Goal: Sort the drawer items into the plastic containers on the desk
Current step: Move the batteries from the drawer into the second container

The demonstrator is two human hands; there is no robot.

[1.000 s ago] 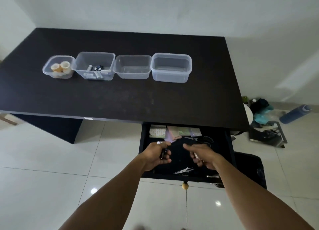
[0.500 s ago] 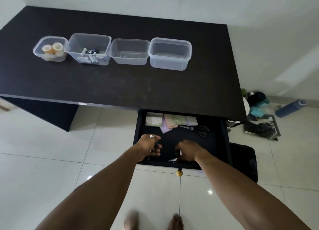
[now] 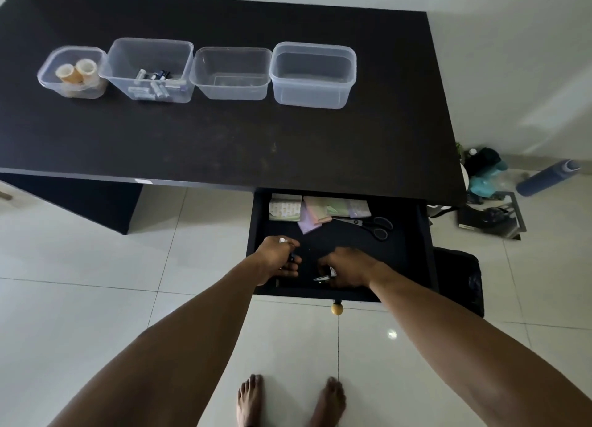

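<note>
1. The dark rectangular wooden desk point(image 3: 224, 138) fills the upper view.
2. The open black drawer point(image 3: 400, 260) juts out below its front edge.
3. Four clear plastic containers point(image 3: 312, 97) stand in a row at the desk's back.
4. The left hand point(image 3: 278, 260) hovers over the drawer's front left, clenched.
5. The right hand point(image 3: 350, 266) reaches down beside it, fingers curled. I cannot tell if it grips anything.
6. Pastel sticky-note pads point(image 3: 315, 210) lie at the drawer's back.
7. Black-handled scissors point(image 3: 373, 226) lie just right of them.
8. Small dark cylinders point(image 3: 291, 259) sit inside the left fist.
9. A small silvery pointed object point(image 3: 321, 278) lies on the drawer floor, at the right fingertips.
</note>
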